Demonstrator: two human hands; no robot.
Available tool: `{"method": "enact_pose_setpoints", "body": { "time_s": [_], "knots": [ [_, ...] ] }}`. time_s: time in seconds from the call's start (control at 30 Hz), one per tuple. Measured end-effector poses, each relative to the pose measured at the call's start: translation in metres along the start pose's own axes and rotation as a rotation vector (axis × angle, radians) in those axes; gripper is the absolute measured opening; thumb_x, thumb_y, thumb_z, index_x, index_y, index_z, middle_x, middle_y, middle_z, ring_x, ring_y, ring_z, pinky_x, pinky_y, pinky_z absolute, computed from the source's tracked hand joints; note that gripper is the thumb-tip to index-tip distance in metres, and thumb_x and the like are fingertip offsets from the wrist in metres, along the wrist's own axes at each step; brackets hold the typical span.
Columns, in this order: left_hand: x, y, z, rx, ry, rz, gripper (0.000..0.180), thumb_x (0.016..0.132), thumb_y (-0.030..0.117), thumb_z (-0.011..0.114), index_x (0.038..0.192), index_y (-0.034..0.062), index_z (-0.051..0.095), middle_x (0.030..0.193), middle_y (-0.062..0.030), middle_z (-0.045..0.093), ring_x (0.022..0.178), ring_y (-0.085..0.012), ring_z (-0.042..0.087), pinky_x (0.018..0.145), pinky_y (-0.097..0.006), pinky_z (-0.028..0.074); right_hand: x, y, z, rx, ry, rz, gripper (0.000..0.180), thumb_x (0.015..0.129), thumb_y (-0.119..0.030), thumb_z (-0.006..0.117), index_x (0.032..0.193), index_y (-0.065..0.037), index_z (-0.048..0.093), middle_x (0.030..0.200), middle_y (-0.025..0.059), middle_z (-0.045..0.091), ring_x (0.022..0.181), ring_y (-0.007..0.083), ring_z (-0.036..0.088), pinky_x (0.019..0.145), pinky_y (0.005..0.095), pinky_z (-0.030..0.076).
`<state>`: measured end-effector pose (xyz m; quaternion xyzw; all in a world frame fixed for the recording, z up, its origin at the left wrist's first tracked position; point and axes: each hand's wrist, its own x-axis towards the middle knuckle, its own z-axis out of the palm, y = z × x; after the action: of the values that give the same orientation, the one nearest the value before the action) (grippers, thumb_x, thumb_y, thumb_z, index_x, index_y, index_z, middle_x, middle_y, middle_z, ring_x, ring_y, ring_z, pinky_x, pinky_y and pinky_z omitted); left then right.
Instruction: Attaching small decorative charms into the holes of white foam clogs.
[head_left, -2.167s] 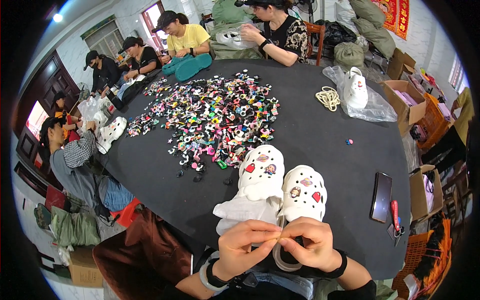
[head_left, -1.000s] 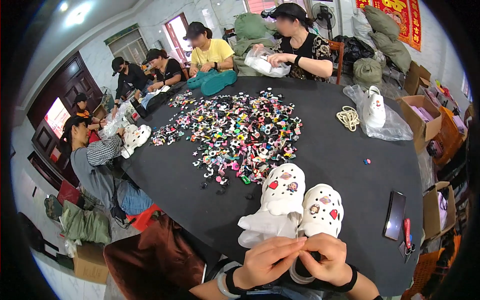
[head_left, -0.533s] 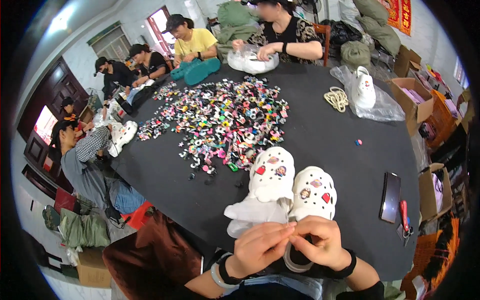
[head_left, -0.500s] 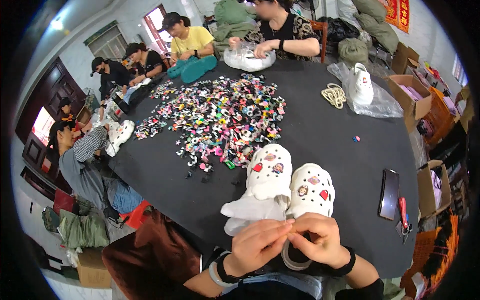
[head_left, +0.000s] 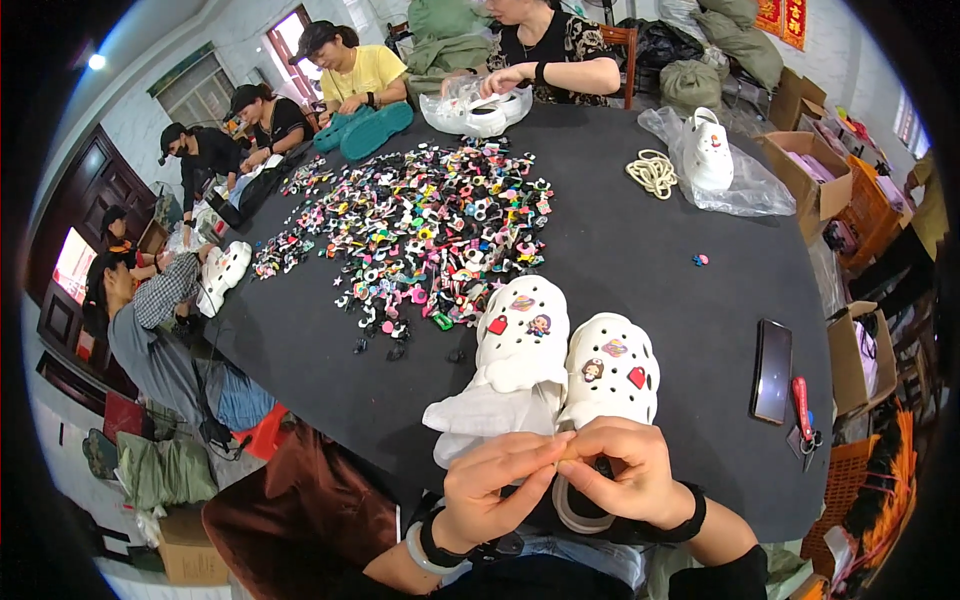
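Observation:
Two white clogs with charms in their holes lie side by side at the near edge of the table. The left clog is partly inside a thin white bag. My left hand and my right hand meet fingertip to fingertip over the heel end of the right clog. Both are closed in a pinch. Whatever sits between the fingertips is too small to make out. Below them, the pale heel strap of the right clog shows in part.
A heap of colourful shoe charms spreads beyond the clogs. On the right lie a phone, a red-handled tool and a loose charm. Farther back are coiled rope and another white clog on clear plastic. Several people work around the table.
The whole view has shifted slightly, so the table and clogs appear higher and more to the left. My hands keep the same pinch over the right clog.

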<state>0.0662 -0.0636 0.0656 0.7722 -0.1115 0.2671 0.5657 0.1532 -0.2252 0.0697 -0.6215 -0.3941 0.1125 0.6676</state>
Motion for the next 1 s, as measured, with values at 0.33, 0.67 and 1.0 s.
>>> {"method": "enact_pose_setpoints", "body": {
  "time_s": [0.33,0.67,1.0],
  "knots": [
    [0.0029,0.0006,-0.0024,-0.051,-0.027,0.024,0.030,0.080,-0.008,0.062,0.110,-0.0032,0.066,0.104,-0.0211,0.068,0.089,-0.0271,0.068,0.079,-0.034,0.052,0.0015,-0.0007,0.0005,-0.050,-0.001,-0.058,0.012,0.076,0.001,0.071,0.088,0.000,0.069,0.076,0.0081,0.064,0.061,0.0127,0.057,0.055,0.0243,0.045],
    [0.0004,-0.0004,-0.0016,-0.092,-0.027,-0.007,0.034,0.079,-0.009,0.061,0.111,-0.0024,0.066,0.106,-0.0214,0.067,0.087,-0.0262,0.067,0.079,-0.034,0.051,0.0011,-0.0012,0.0017,-0.034,0.017,-0.070,0.012,0.076,0.000,0.071,0.088,0.000,0.069,0.074,0.0078,0.063,0.059,0.0130,0.057,0.054,0.0240,0.044],
    [0.0022,0.0008,-0.0035,-0.066,-0.040,-0.001,0.031,0.079,-0.007,0.064,0.110,-0.0019,0.067,0.104,-0.0211,0.068,0.089,-0.0270,0.068,0.080,-0.034,0.052,0.0014,-0.0010,0.0028,-0.045,0.016,-0.074,0.011,0.076,0.001,0.071,0.086,0.000,0.068,0.073,0.0077,0.063,0.059,0.0130,0.057,0.053,0.0241,0.044]
  ]
}}
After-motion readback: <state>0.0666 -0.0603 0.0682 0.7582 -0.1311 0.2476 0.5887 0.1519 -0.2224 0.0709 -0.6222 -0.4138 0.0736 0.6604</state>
